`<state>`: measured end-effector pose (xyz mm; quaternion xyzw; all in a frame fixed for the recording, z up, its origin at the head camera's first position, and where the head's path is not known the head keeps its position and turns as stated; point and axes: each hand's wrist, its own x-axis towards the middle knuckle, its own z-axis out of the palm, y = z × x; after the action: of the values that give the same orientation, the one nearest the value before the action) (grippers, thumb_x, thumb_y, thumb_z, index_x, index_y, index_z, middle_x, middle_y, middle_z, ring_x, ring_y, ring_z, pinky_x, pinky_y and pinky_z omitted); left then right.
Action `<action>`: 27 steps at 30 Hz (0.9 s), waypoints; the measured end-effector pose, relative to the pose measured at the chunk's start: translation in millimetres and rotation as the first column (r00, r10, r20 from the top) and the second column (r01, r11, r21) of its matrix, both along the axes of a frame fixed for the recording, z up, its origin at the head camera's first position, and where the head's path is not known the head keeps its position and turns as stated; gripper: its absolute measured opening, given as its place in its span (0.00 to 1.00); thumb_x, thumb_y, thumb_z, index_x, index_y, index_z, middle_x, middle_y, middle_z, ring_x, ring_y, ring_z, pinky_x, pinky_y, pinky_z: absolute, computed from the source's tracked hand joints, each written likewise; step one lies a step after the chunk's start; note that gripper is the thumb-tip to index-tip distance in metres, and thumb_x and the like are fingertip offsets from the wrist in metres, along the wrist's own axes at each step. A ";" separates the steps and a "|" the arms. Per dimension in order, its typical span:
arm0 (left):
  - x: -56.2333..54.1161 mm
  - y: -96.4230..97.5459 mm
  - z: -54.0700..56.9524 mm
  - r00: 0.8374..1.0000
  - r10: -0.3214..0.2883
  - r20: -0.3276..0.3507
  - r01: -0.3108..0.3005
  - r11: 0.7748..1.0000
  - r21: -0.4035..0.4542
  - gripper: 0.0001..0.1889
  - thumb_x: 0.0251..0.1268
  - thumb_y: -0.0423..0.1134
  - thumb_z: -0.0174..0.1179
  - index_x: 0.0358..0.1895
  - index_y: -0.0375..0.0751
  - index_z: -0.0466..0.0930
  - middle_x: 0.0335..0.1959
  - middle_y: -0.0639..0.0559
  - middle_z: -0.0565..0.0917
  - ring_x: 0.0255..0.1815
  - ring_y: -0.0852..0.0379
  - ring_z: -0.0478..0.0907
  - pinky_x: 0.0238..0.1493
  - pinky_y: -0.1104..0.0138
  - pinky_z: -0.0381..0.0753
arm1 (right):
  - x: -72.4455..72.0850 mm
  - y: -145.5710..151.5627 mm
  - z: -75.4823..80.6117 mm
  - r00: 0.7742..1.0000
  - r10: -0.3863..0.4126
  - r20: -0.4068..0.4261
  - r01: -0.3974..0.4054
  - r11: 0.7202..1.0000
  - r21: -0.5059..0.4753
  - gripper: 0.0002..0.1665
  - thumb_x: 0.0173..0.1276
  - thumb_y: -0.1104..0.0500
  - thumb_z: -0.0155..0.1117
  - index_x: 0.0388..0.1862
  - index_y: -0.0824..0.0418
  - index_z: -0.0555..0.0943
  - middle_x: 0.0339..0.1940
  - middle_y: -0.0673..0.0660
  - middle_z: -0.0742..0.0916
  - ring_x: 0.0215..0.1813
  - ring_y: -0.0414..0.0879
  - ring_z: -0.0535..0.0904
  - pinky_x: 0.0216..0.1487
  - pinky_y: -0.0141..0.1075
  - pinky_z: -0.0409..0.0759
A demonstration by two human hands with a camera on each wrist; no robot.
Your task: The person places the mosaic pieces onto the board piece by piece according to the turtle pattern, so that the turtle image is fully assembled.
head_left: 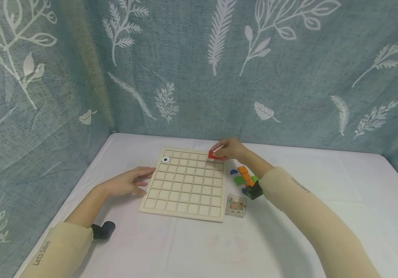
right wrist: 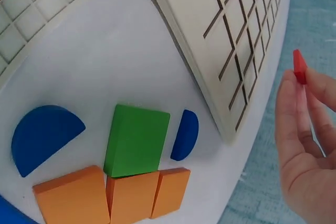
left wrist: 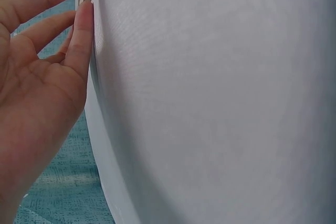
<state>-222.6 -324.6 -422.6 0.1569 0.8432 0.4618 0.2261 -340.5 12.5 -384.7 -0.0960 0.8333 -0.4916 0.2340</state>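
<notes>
A pale wooden grid board point(head_left: 185, 181) lies on the white-covered table. My right hand point(head_left: 231, 150) pinches a small red block point(head_left: 211, 154) between thumb and fingers above the board's far right corner; in the right wrist view the red block point(right wrist: 299, 66) shows as a thin wedge at the fingertips. My left hand point(head_left: 129, 182) rests at the board's left edge, fingers spread and touching the rim. In the left wrist view the fingers of the left hand point(left wrist: 47, 77) reach the board's edge. A white round piece with a dark centre point(head_left: 165, 159) sits in the far left of the grid.
Right of the board lie orange blocks point(right wrist: 131, 198), a green block point(right wrist: 137, 140), a blue half-round point(right wrist: 47, 137) and a smaller blue half-round point(right wrist: 185, 135). A picture card with a grid point(head_left: 236, 205) lies by the board's near right corner. A patterned curtain point(head_left: 192, 77) hangs behind.
</notes>
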 end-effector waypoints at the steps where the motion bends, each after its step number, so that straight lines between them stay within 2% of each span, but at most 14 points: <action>1: -0.1 0.2 -0.3 1.000 0.001 0.001 -0.001 1.000 0.001 0.41 0.52 0.24 0.61 0.70 0.28 0.49 0.69 0.30 0.49 0.69 0.34 0.52 0.64 0.59 0.68 | -0.6 -1.2 -0.7 1.000 -0.008 0.015 0.008 1.000 -0.018 0.16 0.60 0.68 0.62 0.48 0.71 0.79 0.33 0.57 0.85 0.30 0.40 0.80 0.46 0.38 0.83; 5: -0.3 2.4 -0.6 1.000 0.004 -0.005 -0.004 1.000 -0.014 0.41 0.52 0.25 0.60 0.70 0.28 0.49 0.69 0.31 0.49 0.69 0.35 0.53 0.64 0.58 0.68 | -1.9 -6.0 -3.4 0.999 -0.020 0.049 0.022 0.998 -0.050 0.16 0.60 0.69 0.62 0.48 0.71 0.78 0.34 0.57 0.84 0.31 0.40 0.80 0.48 0.39 0.83; 12: -0.3 6.3 2.5 1.000 0.003 -0.024 -0.003 0.999 -0.036 0.41 0.52 0.24 0.60 0.70 0.27 0.49 0.69 0.29 0.49 0.68 0.34 0.55 0.64 0.55 0.68 | 1.8 -22.3 -6.9 1.000 0.022 0.014 -0.021 0.999 -0.035 0.15 0.61 0.67 0.61 0.48 0.69 0.79 0.33 0.55 0.83 0.35 0.42 0.80 0.47 0.38 0.83; 19: -0.7 6.1 2.2 1.000 0.020 -0.007 -0.020 1.000 -0.008 0.41 0.51 0.23 0.60 0.69 0.26 0.49 0.69 0.30 0.48 0.68 0.34 0.53 0.66 0.54 0.65 | 7.4 -44.8 -11.9 0.999 0.034 0.000 -0.034 0.997 -0.076 0.14 0.60 0.68 0.61 0.46 0.71 0.80 0.34 0.61 0.85 0.30 0.41 0.82 0.43 0.37 0.84; 24: -0.7 5.7 0.4 1.000 0.029 -0.002 -0.029 1.000 0.004 0.42 0.51 0.23 0.61 0.69 0.26 0.49 0.69 0.31 0.49 0.69 0.35 0.52 0.66 0.55 0.65 | 7.9 -54.6 -13.3 0.999 0.034 -0.022 -0.035 0.999 -0.023 0.14 0.60 0.66 0.63 0.45 0.67 0.82 0.36 0.61 0.86 0.30 0.41 0.81 0.38 0.32 0.84; 27: -1.2 5.7 -0.8 1.000 0.029 -0.001 -0.029 1.000 0.007 0.42 0.51 0.23 0.61 0.69 0.27 0.49 0.69 0.31 0.49 0.69 0.35 0.52 0.66 0.56 0.66 | 7.8 -58.9 -12.8 0.998 0.050 -0.036 -0.050 0.999 -0.009 0.13 0.60 0.66 0.62 0.45 0.66 0.82 0.38 0.63 0.86 0.33 0.44 0.83 0.38 0.33 0.84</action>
<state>-223.8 -318.9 -423.5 0.1455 0.8440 0.4678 0.2184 -332.7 -46.4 -397.6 -0.1269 0.8323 -0.4879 0.2306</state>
